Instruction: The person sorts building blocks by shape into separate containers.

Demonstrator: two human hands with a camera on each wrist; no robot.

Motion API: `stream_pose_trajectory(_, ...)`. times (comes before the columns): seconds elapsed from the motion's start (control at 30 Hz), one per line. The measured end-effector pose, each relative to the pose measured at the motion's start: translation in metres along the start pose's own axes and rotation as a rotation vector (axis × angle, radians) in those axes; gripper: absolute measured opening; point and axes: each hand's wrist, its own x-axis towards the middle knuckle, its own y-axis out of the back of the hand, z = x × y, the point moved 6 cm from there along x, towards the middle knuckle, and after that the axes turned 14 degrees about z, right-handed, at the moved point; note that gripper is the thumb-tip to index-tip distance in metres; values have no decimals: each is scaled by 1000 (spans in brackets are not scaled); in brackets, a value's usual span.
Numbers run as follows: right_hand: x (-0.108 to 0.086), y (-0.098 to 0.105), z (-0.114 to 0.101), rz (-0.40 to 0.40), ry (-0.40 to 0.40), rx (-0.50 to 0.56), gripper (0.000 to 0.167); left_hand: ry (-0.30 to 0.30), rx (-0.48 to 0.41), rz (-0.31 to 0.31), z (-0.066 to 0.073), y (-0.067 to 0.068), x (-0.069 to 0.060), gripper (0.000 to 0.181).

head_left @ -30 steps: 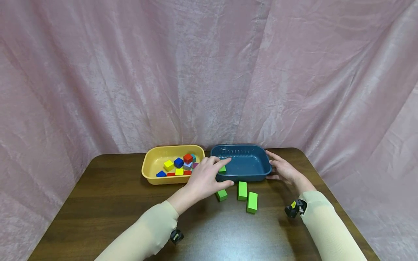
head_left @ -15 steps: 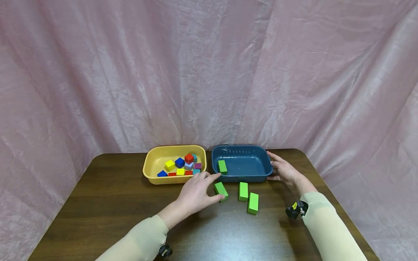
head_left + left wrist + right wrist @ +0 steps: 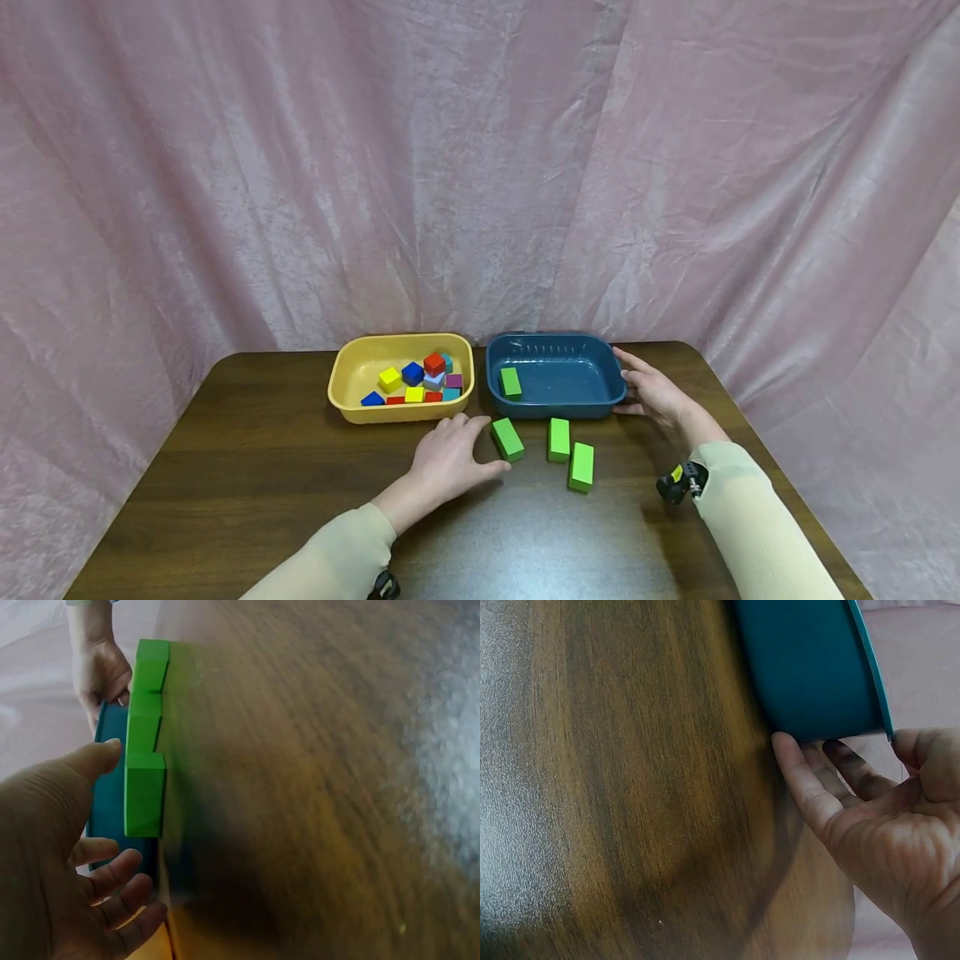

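Observation:
My left hand (image 3: 450, 461) is spread just left of a green block (image 3: 507, 439) on the table, thumb and fingers apart, holding nothing. In the left wrist view a gap shows between its fingertips and the nearest green block (image 3: 145, 796). Two more green blocks, one upright-looking (image 3: 558, 439) and another closer (image 3: 581, 467), lie to the right. Behind them is a blue tray (image 3: 555, 411) with one green block (image 3: 511, 383) inside. My right hand (image 3: 658, 397) touches the tray's right end; in the right wrist view its extended fingertips rest against the tray wall (image 3: 817, 675), thumb at the rim.
A yellow tray (image 3: 352, 414) stands left of the blue one, with several red, blue, yellow, purple and teal blocks in its front and right part. Both trays sit near the back edge of the wooden table (image 3: 247, 467), before a pink curtain (image 3: 450, 167).
My left hand has drawn back from over the blue tray's left end toward the table, beside the leftmost loose green block. The right hand stays at the tray's end.

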Motion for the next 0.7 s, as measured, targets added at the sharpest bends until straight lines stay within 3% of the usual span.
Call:
stream_pose_trajectory(0.23,-1,-2,0,-14,11,9,58,33,17,-7,-1,-7,5,81)
stream_pose_trajectory(0.7,-2,-3,1,-1,18,5,58,-1,75,34,4,-15,12,77)
